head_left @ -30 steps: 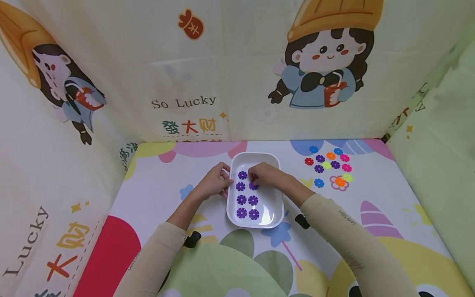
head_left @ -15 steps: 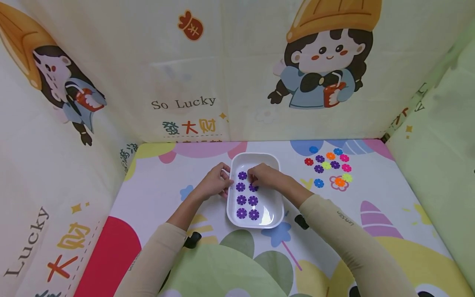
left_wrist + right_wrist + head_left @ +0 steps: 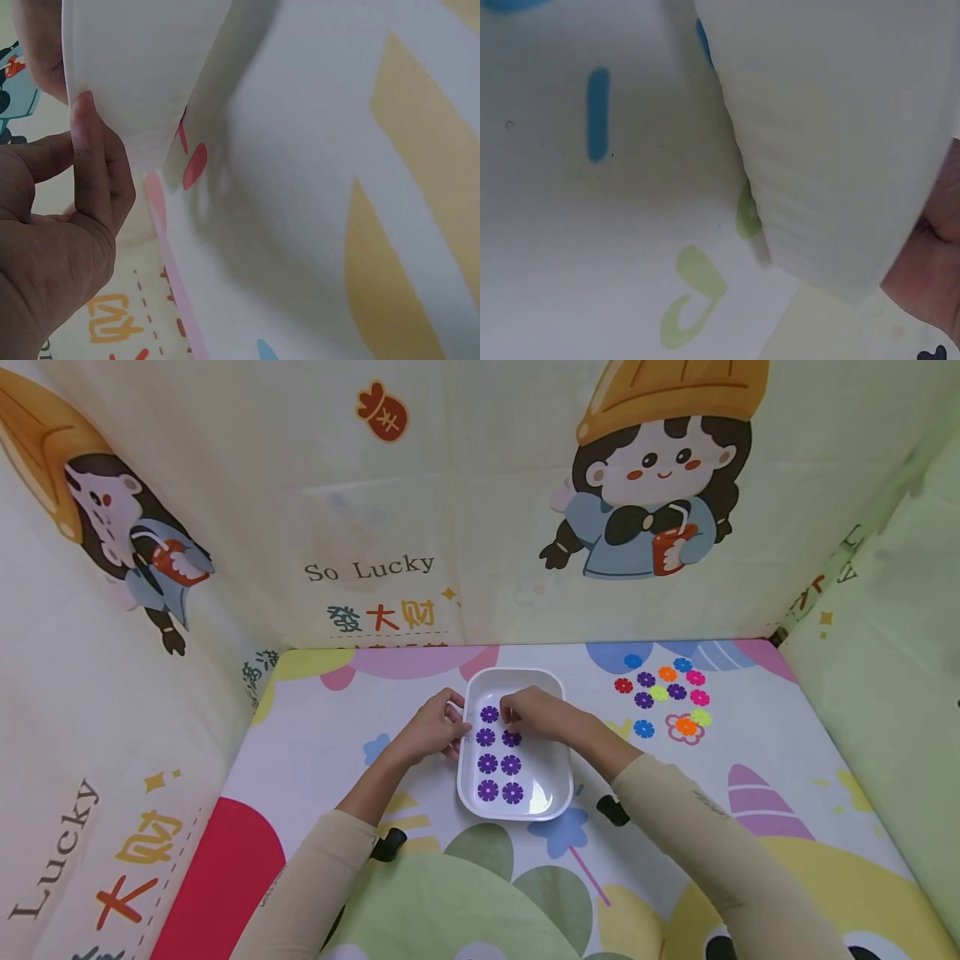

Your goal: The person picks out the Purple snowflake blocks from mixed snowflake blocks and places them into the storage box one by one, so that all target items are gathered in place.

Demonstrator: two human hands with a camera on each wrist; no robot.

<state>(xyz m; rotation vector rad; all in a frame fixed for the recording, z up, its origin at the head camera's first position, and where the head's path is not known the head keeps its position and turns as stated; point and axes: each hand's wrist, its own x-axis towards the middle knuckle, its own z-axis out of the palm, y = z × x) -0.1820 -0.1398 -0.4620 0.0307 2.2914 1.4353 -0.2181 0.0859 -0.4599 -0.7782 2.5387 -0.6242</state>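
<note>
A white rectangular tray [image 3: 551, 777] stands on the table, with several purple snowflake discs [image 3: 487, 764] in two columns inside it. On its left side my left hand [image 3: 433, 727] pinches the rim; in the left wrist view, the fingers of the left hand [image 3: 75, 217] lie against the tray's outer wall [image 3: 135, 75]. My right hand [image 3: 536, 714] reaches over the right rim into the tray. Its curled fingertips are at the top purple disc [image 3: 512, 739] of the right column, partly covering it. In the right wrist view the tray wall [image 3: 840, 135] hides most of the right hand [image 3: 930, 262].
Right of the tray, loose snowflake discs in several colours lie at the back of the table, among them a red disc [image 3: 623, 686] and a blue disc [image 3: 643, 729]. Printed cloth walls [image 3: 495, 510] enclose the table at the back and both sides.
The purple disc under my right fingertips has shifted slightly toward the near end of the tray. My left hand and the tray stay in place.
</note>
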